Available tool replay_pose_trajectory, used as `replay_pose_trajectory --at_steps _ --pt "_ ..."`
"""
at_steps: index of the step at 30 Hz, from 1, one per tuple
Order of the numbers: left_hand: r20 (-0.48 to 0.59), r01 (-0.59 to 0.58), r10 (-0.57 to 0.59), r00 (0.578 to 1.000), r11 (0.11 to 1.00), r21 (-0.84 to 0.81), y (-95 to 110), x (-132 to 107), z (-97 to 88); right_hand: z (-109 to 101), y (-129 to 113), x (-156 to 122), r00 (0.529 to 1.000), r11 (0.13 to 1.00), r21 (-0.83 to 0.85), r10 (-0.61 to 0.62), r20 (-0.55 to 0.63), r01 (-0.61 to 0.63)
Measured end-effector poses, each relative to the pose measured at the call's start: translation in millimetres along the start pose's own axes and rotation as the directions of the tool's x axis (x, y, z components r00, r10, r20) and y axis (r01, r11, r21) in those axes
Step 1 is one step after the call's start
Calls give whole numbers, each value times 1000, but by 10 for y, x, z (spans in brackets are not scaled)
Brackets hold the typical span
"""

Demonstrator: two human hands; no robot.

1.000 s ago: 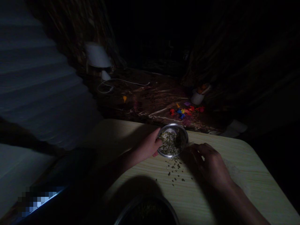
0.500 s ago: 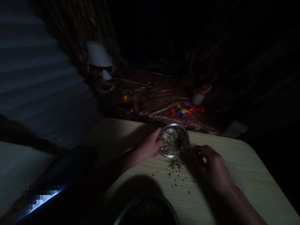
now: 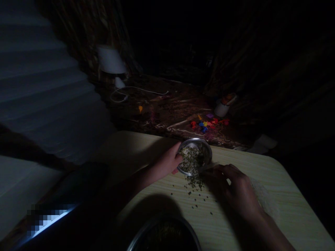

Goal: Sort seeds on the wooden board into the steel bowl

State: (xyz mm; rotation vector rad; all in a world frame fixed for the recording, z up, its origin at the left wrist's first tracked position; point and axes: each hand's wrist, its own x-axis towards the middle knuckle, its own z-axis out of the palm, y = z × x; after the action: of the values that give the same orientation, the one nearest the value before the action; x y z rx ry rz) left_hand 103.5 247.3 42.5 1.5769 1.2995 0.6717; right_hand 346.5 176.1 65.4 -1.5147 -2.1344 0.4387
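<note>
A small steel bowl (image 3: 205, 147) of mixed green and pale grains stands tilted toward me on a pale wooden table (image 3: 274, 216). My left hand (image 3: 164, 165) grips the bowl's left rim, fingers curled round it. My right hand (image 3: 237, 190) rests on the table just right of the bowl, fingers bent near a thin pale strip at the rim; whether it holds that strip is unclear. Green grains (image 3: 195, 183) spill from the bowl's near edge and lie scattered on the table.
A larger dark bowl (image 3: 164, 235) sits at the table's near edge. Beyond the table, a patterned cloth bears coloured toy pieces (image 3: 206, 123), a white cup (image 3: 221, 108), a white lamp (image 3: 111, 61) and its cable (image 3: 138, 90). The scene is very dark.
The small bowl has tipped further toward me and more grains have spilled onto the table. My right hand has shifted slightly nearer the bowl.
</note>
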Motion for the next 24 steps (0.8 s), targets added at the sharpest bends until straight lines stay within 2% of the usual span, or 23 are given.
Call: replay_pose_trajectory --at_steps 4,9,15,18,21,24 --pt "-1 -13 13 1000 1000 -18 -27 15 -1 -21 -22 -38 1000 999 17 -30 2 30" --pt "7 27 -27 1000 996 -85 -62 14 1 -71 -7 -165 998 999 6 -49 -28 49" --pt "-40 56 -65 997 979 -198 -8 -68 -100 -221 15 -492 969 999 -7 -33 -246 33" --pt "-56 99 -115 992 968 -232 77 -179 -201 -286 30 -716 945 999 14 46 -323 -44" --pt "-48 168 -190 981 940 -297 124 -314 -327 -293 26 -986 912 982 50 188 -364 -182" --pt "-50 212 -251 967 897 -387 77 -443 -486 -222 -24 -1286 820 915 141 402 -408 -378"
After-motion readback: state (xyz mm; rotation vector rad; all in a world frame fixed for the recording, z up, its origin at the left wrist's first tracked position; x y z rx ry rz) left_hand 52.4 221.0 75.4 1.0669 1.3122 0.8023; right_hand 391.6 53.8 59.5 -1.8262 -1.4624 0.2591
